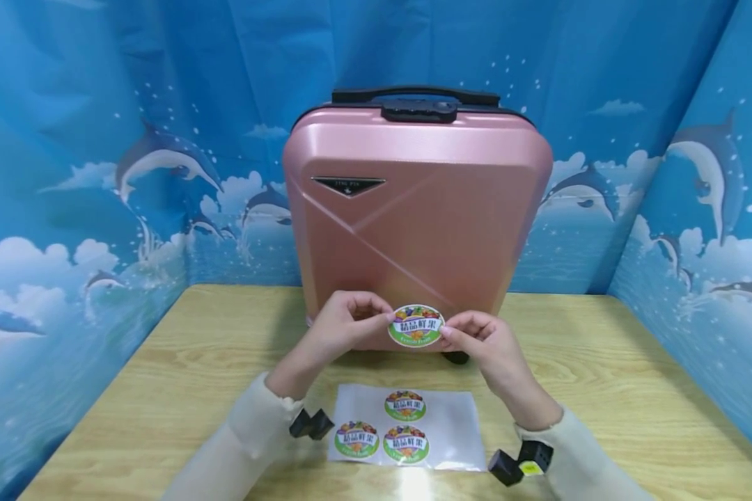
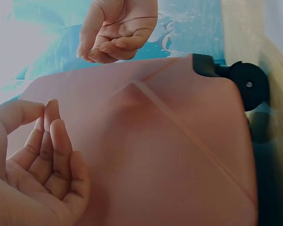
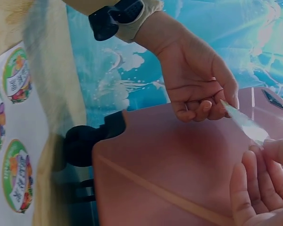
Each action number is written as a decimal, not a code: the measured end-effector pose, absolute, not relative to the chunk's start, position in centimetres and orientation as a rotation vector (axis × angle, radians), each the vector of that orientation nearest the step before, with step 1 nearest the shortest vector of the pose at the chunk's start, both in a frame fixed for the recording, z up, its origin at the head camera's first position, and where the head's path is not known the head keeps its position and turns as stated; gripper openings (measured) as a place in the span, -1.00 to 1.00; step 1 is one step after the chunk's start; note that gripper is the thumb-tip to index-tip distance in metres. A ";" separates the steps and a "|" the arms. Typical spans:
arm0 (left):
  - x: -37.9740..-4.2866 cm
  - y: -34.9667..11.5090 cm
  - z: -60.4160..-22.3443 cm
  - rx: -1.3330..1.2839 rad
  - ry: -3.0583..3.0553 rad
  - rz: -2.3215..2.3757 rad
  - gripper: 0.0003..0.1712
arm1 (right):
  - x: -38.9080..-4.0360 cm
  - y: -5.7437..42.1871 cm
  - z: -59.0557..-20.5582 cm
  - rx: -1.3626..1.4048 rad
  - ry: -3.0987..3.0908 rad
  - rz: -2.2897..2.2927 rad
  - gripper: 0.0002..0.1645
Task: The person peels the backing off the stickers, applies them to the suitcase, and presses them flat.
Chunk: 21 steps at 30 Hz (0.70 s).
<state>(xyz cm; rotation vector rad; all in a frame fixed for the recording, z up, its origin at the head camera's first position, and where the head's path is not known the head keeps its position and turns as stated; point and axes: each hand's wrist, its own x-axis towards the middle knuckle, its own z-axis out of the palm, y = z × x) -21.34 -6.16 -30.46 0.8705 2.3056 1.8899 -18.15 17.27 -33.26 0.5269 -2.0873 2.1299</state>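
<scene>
An oval fruit sticker (image 1: 416, 325), printed with colourful fruit, a green lower band and dark characters, is stretched between both hands in front of the suitcase. My left hand (image 1: 345, 323) pinches its left edge between thumb and forefinger. At the opposite edge, the thumb and forefinger of my right hand (image 1: 485, 344) pinch it too. The right wrist view shows the sticker's pale back (image 3: 249, 126) spanning the two hands. Behind it stands a pink hard-shell suitcase (image 1: 426, 229), upright, with a black top handle (image 1: 416, 92). In the left wrist view the sticker does not show.
Below the hands, a white sticker sheet (image 1: 441, 428) with several matching oval stickers lies on the wood-grain table (image 1: 601, 376). A black triangular badge (image 1: 349, 185) sits on the suitcase's upper left. Blue dolphin-print curtains (image 1: 163, 83) surround the table on three sides.
</scene>
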 end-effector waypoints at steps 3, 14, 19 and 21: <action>-21.3 -6.1 -30.0 0.844 2.291 1.921 -0.86 | -18.1 17.2 -32.8 0.524 -2.071 2.110 -0.78; -21.2 -5.1 -27.6 0.759 2.211 2.119 -0.83 | -18.3 17.3 -29.9 0.513 -1.889 2.078 -0.81; -21.3 -4.2 -26.2 0.739 2.143 2.227 -0.83 | -18.6 17.5 -28.0 0.533 -1.742 2.038 -0.89; -21.3 -3.8 -25.8 0.742 2.104 2.287 -0.83 | -18.8 17.5 -27.4 0.528 -1.714 2.022 -0.91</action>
